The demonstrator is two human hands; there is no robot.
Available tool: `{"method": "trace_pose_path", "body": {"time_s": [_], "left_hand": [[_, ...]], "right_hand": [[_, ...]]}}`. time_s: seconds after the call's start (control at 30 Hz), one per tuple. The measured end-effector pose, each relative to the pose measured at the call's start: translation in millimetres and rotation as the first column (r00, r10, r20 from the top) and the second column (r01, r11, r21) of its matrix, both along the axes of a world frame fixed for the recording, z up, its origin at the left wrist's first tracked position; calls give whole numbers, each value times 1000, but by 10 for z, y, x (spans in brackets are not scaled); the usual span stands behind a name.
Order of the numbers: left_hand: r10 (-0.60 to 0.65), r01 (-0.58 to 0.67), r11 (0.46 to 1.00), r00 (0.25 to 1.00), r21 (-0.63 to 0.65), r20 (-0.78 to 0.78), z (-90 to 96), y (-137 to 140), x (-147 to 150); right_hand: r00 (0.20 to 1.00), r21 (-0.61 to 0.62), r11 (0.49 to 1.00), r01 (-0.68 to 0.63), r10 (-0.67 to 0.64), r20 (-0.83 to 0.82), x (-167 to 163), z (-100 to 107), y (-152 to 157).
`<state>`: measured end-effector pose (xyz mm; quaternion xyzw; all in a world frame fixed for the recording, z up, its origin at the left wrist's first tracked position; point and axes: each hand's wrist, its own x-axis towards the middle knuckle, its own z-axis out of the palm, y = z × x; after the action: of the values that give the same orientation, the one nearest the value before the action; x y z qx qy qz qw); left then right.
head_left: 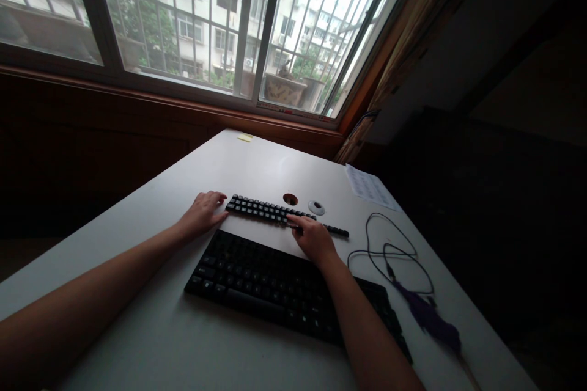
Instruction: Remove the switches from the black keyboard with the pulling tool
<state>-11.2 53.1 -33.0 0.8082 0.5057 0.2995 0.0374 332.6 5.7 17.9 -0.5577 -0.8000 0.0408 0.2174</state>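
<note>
Rows of black keycaps [257, 209] stand close together on the white table, just beyond a full-size black keyboard [257, 284]. At the left end of these rows is my left hand [204, 211], fingers and thumb apart, with fingertips at or very near the end keycaps. My right hand [314, 237] reaches over the keyboard's back edge. Its index finger is stretched onto the near right part of the rows, with the thumb lower and apart. A short single row of keycaps [337, 231] extends to the right of this hand. My right forearm hides part of the keyboard.
A round hole [290, 199] and a loose grey ring cover [316, 208] lie behind the rows. At right are a coiled black cable [385, 250], a purple brush-like object [428, 317] and printed paper [371, 186]. A yellow note [245, 137] lies near the window.
</note>
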Motion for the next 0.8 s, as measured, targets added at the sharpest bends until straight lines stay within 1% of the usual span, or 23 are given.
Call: {"method": "trace_pose_path", "body": {"time_s": [0.1,0.2,0.27,0.37,0.4,0.47,0.53,0.6,0.7,0.8], "left_hand": [[-1,1,1000,1000,-2,-7,1,3,0],[-4,4,1000,1000,0,-6,-11,10,-7],[-2,2,1000,1000,4,2,-21,16,-11],[-8,8,1000,1000,10,22,-19,15,-8],[-9,9,1000,999,13,33,-11,10,-3],[-6,4,1000,998,25,64,21,-9,10],[10,-14,999,995,39,103,68,-39,28],[28,-36,998,990,51,141,124,-76,47],[26,-39,997,985,68,171,208,-134,76],[-26,8,994,985,106,170,286,-189,110]], "right_hand": [[981,4,1000,-15,16,-194,37,126,-18],[931,-11,999,46,-47,-362,99,293,-52],[866,-29,998,53,-60,-496,146,401,-85],[714,-85,996,-39,-32,-699,209,520,-163],[670,-88,993,-73,-17,-742,226,542,-199],[620,-62,993,-102,14,-785,251,553,-286],[609,-25,998,-62,18,-793,268,528,-383],[619,-3,1000,18,-13,-785,279,483,-483],[690,10,996,90,-55,-722,284,425,-628],[747,0,996,92,-69,-662,267,408,-766]]}}
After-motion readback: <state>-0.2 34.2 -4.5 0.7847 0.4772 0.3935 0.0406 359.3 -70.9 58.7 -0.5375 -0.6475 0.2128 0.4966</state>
